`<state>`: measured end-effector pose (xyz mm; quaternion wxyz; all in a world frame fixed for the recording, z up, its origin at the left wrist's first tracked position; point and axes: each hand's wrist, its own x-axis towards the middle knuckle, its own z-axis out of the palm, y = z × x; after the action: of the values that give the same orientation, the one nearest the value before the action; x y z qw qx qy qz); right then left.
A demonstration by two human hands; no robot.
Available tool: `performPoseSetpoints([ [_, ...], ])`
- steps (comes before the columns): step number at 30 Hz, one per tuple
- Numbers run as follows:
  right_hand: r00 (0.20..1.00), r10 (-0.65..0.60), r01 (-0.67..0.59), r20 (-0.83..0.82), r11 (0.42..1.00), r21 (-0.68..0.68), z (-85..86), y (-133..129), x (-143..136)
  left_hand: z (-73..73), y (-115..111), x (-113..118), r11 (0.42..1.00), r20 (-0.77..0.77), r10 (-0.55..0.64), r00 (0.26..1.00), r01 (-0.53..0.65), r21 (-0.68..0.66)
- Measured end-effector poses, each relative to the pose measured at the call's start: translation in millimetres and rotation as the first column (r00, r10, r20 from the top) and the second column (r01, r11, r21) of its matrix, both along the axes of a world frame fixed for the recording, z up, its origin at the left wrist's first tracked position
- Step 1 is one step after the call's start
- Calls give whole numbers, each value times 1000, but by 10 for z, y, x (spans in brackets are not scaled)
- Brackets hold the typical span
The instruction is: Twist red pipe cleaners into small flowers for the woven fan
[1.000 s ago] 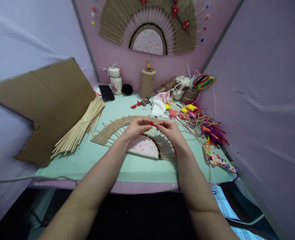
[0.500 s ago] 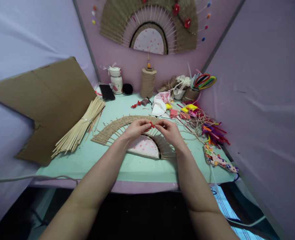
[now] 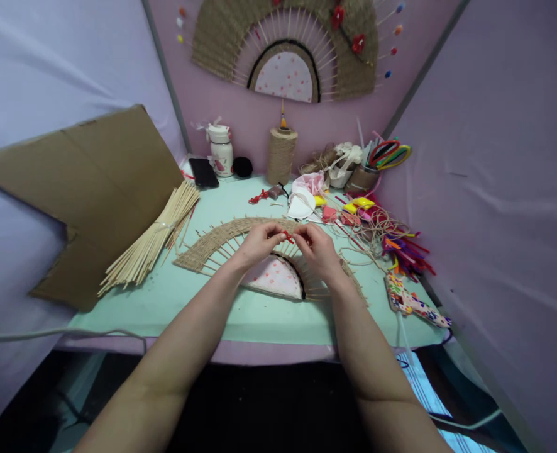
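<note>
A small bent red pipe cleaner (image 3: 288, 237) is pinched between the fingertips of both hands. My left hand (image 3: 263, 241) grips it from the left with thumb and forefinger. From the other side my right hand (image 3: 317, 246) closes on it, its fingers curled. Both hands are above a fan-shaped piece (image 3: 222, 237) of woven twine on thin sticks, lying on the table. The fan's white half-round base with pink dots (image 3: 275, 277) shows below my wrists, and part of the fan is hidden by my hands and forearms.
A bundle of thin sticks (image 3: 151, 242) and cardboard (image 3: 104, 189) are at left. Behind stand a twine spool (image 3: 281, 157) and bottle (image 3: 220, 151). At right lie coloured pipe cleaners (image 3: 408, 251), a patterned glue gun (image 3: 415, 302) and scissors (image 3: 386, 154) in a holder. Another fan (image 3: 354, 69) hangs on the wall.
My right hand has turned slightly, its fingers curling closer around the red pipe cleaner. My left hand keeps its pinch. The whole view has shifted a little.
</note>
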<state>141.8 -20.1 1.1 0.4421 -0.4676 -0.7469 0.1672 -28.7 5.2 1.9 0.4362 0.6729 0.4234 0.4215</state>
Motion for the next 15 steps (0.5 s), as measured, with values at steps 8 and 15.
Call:
performPoseSetpoints([
  [8,985,-53,27,-162,987,-161,-32,5,-15,-44,-26,69,979,186,-11,983,49,-198],
  [15,999,-41,40,9,998,50,-7,18,28,-75,-7,44,972,206,67,976,-17,-234],
])
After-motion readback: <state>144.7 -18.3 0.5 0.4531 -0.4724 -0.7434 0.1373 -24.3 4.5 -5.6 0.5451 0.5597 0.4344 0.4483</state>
